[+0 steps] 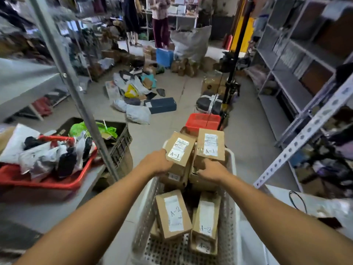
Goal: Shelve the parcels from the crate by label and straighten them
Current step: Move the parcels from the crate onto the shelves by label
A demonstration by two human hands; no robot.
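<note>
Leftmost, a red tray of bagged items sits on a worktop, with a dark crate just behind it. Centre: a white crate holds the parcels. The left hand grips the near edge of a tilted parcel marked A-1 — raised above the stack at the crate's far end. Just beside it, the right hand has its fingers curled at the lower edge of a second A-1 parcel. Nearer the camera, A-2 parcels lie inside the crate. Rightward, grey shelves line the aisle.
</note>
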